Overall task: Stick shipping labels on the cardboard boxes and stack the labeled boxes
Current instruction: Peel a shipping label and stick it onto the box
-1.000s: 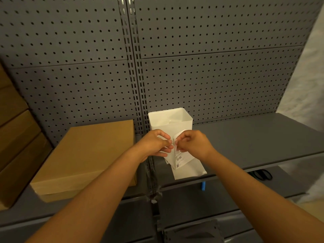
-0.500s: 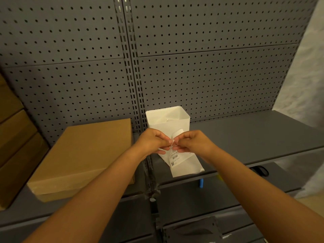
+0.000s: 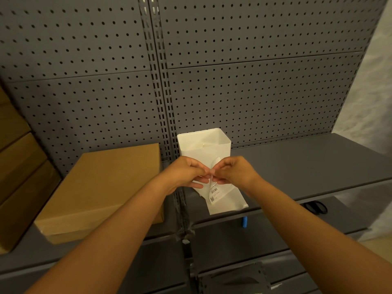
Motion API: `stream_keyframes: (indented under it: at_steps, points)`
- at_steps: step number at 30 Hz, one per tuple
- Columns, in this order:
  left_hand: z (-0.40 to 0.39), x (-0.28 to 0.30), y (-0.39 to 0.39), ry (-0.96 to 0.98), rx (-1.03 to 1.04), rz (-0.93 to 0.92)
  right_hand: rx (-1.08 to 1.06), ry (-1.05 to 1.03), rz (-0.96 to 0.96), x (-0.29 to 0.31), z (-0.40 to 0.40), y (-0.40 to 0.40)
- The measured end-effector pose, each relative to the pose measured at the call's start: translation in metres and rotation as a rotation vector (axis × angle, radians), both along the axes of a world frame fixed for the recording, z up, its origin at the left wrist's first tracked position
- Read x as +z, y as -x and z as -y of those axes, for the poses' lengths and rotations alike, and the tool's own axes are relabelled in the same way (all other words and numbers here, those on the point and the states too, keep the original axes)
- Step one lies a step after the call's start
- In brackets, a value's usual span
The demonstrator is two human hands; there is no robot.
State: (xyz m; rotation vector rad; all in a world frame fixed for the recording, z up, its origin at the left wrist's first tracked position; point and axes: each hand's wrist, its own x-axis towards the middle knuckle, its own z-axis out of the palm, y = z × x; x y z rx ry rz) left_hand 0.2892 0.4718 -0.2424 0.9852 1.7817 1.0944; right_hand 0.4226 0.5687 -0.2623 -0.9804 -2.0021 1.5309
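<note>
Since the earlier views, both hands have closed in at the top edge of the shipping label (image 3: 214,193). The left hand (image 3: 186,174) and right hand (image 3: 232,174) now meet fingertip to fingertip, each grip narrow and pinching the label's upper corner. The label hangs lower and straighter than before, barcode facing the camera. Judgement: the backing is being peeled; the label is not yet on any box.

The label is held in the air above the front edge of the upper shelf (image 3: 297,166), in front of the white bin (image 3: 204,149), which stands against the pegboard (image 3: 233,81) at mid-shelf.

The flat cardboard box (image 3: 101,187) lies on the left part of the shelf, near its front edge, with no label visible on it. Stacked boxes (image 3: 19,166) sit at the far left edge. Scissors (image 3: 315,207) and a blue item (image 3: 245,222) rest on the lower shelf.

Obstruction: none between the hands and the box; the left forearm crosses the box's right corner.
</note>
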Motion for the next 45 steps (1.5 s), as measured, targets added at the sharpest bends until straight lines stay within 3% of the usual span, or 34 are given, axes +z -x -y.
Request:
stream_keyframes:
  at_steps: [6, 28, 39, 45]
  points:
    - [-0.004, -0.002, 0.001, 0.026, 0.053, -0.002, -0.017, -0.053, 0.055, 0.001, -0.001, 0.002]
    - [-0.013, -0.011, -0.003, 0.023, 0.08, -0.062, 0.041, 0.136, 0.027, 0.011, -0.001, -0.011]
    - [-0.014, -0.011, -0.004, 0.006, 0.069, -0.173, 0.009, 0.021, 0.16, 0.01, 0.0, -0.005]
    - [-0.015, -0.01, -0.008, -0.001, 0.087, -0.186, 0.03, -0.056, 0.142, 0.009, 0.001, -0.004]
